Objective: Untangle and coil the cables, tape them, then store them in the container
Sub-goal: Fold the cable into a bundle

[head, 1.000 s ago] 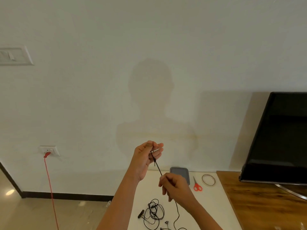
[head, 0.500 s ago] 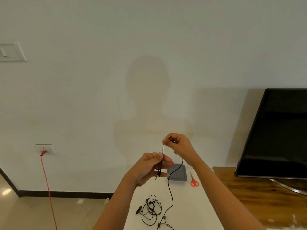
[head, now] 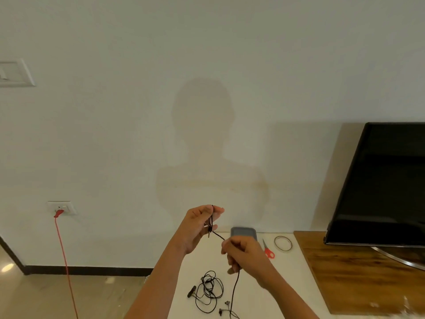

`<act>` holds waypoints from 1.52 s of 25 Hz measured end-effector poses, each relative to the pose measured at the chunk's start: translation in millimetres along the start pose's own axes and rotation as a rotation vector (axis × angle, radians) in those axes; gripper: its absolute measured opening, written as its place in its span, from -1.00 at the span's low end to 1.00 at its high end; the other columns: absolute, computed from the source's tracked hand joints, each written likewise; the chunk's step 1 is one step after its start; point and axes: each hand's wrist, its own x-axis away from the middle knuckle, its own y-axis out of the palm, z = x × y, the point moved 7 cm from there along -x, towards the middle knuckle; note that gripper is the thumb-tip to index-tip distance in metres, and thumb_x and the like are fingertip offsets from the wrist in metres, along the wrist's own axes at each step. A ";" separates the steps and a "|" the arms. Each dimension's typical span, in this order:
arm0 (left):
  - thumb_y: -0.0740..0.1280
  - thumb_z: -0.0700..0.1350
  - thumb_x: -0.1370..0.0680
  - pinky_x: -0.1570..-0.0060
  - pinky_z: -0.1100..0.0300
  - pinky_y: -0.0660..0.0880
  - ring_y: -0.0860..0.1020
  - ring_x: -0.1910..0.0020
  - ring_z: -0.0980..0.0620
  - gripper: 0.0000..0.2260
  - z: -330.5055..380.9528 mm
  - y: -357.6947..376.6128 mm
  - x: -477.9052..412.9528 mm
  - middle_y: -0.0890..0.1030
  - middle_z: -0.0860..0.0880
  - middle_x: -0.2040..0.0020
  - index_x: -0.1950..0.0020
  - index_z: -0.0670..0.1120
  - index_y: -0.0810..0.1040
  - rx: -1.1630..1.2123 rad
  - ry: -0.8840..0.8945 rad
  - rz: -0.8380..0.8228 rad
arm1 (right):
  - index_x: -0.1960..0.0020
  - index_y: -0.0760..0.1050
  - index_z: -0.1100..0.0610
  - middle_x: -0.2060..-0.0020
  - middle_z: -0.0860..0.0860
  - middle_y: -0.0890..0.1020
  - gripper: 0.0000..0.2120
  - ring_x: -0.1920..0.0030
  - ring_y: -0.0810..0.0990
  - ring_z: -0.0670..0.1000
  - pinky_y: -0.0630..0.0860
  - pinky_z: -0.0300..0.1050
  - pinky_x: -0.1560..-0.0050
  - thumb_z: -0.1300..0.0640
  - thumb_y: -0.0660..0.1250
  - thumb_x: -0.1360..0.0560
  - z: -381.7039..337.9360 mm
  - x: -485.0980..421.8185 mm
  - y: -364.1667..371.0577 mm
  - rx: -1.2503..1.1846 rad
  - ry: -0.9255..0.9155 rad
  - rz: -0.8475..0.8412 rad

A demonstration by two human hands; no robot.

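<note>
Half a second ago the right hand [head: 243, 254] was up above the left hand [head: 197, 226], laying a turn of the cable [head: 234, 288] over it; now it has dropped below and to the right, drawing the next stretch taut from the left hand's fingers. That reads as one more loop going onto the coil, so coiling of this cable is under way, with taping and storing not yet begun.

The left hand is raised above the counter [head: 282, 284], fingers curled around a few short loops of cable, with what looks like the plug hanging at its lower edge, though it is too small to be sure. The right hand is closed in a pinch on the same cable, which runs through it and drops to the counter, ending near the earbuds [head: 224, 307].

A second cable [head: 208, 291] lies in a loose tangle on the counter, untouched. Farther back, the container [head: 243, 232] sits by the wall, with the scissors [head: 268, 249] and tape [head: 283, 243] to its right.
</note>
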 end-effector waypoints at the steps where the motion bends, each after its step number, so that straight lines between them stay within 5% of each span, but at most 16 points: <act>1: 0.20 -0.11 -0.62 -0.16 -0.04 0.49 0.56 -0.24 0.01 -0.76 -4.3 2.8 0.9 0.67 -0.11 -0.12 -0.03 -0.17 0.64 -0.052 -0.012 -0.025 | 0.24 0.59 0.17 0.47 0.02 0.57 -0.79 0.51 0.52 -0.05 0.64 -0.05 0.26 0.14 0.30 -0.52 -13.1 -0.5 -7.2 0.033 -0.011 0.018; 5: 0.22 -0.02 -0.61 -0.03 0.06 0.39 0.54 0.12 -0.02 -0.75 -9.3 26.5 11.0 0.60 -0.11 0.19 0.07 -0.04 0.68 -0.241 -0.007 -0.188 | 0.32 0.56 0.20 0.50 0.05 0.58 -0.80 0.54 0.52 -0.02 0.52 -0.18 0.41 0.20 0.31 -0.46 -68.6 -15.9 -35.4 0.150 -0.101 0.078; 8: 0.13 -0.12 -0.66 -0.25 0.12 0.42 0.59 -0.19 -0.05 -0.70 -17.9 34.9 19.5 0.67 -0.16 -0.05 -0.03 -0.20 0.63 -0.112 -0.074 -0.215 | 0.29 0.56 0.20 0.48 0.05 0.49 -0.80 0.48 0.42 -0.03 0.44 -0.23 0.45 0.17 0.30 -0.48 -94.5 -41.1 -58.9 0.209 -0.186 0.148; 13: 0.13 -0.11 -0.62 -0.23 -0.15 0.47 0.58 -0.17 -0.25 -0.73 -11.1 42.9 24.4 0.67 -0.23 0.05 0.10 -0.20 0.55 0.216 -0.075 -0.204 | 0.21 0.60 0.12 0.50 -0.12 0.46 -0.80 0.50 0.30 -0.10 0.28 -0.25 0.49 0.04 0.33 -0.51 -34.3 -78.2 -59.5 0.160 -0.028 0.055; 18: 0.23 -0.05 -0.50 -0.13 -0.21 0.52 0.55 -0.23 -0.19 -0.75 -5.0 17.7 10.5 0.63 -0.22 -0.17 0.06 -0.24 0.54 0.466 0.001 -0.040 | 0.24 0.58 0.12 0.47 -0.03 0.50 -0.66 0.51 0.39 -0.11 0.37 -0.25 0.46 -0.01 0.21 -0.59 33.2 -36.8 -5.4 0.038 0.073 -0.090; 22: 0.20 -0.14 -0.61 -0.20 0.05 0.46 0.49 -0.31 -0.01 -0.79 -13.1 -1.3 -0.7 0.66 -0.01 -0.15 -0.02 -0.19 0.61 0.166 -0.002 0.023 | 0.30 0.55 0.08 0.48 -0.04 0.59 -0.65 0.52 0.46 -0.09 0.46 -0.25 0.41 -0.02 0.19 -0.59 19.9 -2.1 13.2 0.174 0.008 -0.154; 25: 0.25 -0.05 -0.61 -0.06 0.19 0.49 0.56 -0.10 -0.01 -0.76 -21.7 6.6 5.6 0.68 0.00 0.01 0.02 -0.16 0.64 -0.082 -0.034 -0.118 | 0.35 0.49 0.07 0.51 -0.04 0.55 -0.69 0.55 0.44 -0.13 0.43 -0.29 0.46 0.09 0.22 -0.56 -21.5 -1.5 -7.8 0.275 -0.101 -0.046; 27: 0.31 0.04 -0.55 -0.07 0.17 0.45 0.51 -0.02 -0.13 -0.75 -24.9 19.3 15.0 0.61 -0.08 0.13 0.09 -0.12 0.65 -0.082 -0.053 -0.227 | 0.37 0.49 0.11 0.53 -0.06 0.49 -0.69 0.54 0.38 -0.16 0.37 -0.32 0.47 0.11 0.24 -0.55 -51.4 -13.1 -28.2 0.337 -0.196 0.065; 29: 0.26 0.00 -0.55 -0.19 0.03 0.43 0.56 -0.18 -0.13 -0.74 -26.8 28.8 21.2 0.65 -0.15 0.02 0.04 -0.14 0.66 -0.050 -0.085 -0.257 | 0.34 0.52 0.12 0.52 -0.12 0.49 -0.70 0.51 0.38 -0.17 0.34 -0.35 0.42 0.09 0.26 -0.54 -68.3 -32.6 -42.1 0.393 -0.260 0.118; 34: 0.23 -0.11 -0.55 -0.15 -0.19 0.52 0.60 -0.15 -0.21 -0.75 -7.3 40.4 25.3 0.65 -0.25 -0.06 0.09 -0.22 0.64 0.133 -0.028 -0.261 | 0.18 0.58 0.11 0.38 0.01 0.55 -0.82 0.37 0.45 -0.02 0.43 -0.17 0.33 0.08 0.30 -0.54 -13.8 -64.9 -42.0 0.044 -0.082 0.011; 38: 0.26 -0.12 -0.51 -0.11 -0.18 0.54 0.58 -0.20 -0.19 -0.75 2.3 23.1 16.3 0.62 -0.23 -0.19 0.05 -0.25 0.65 0.328 0.009 -0.142 | 0.24 0.56 0.14 0.45 0.02 0.53 -0.68 0.46 0.44 -0.06 0.45 -0.19 0.37 0.04 0.19 -0.60 29.8 -33.4 -2.1 -0.083 0.031 -0.035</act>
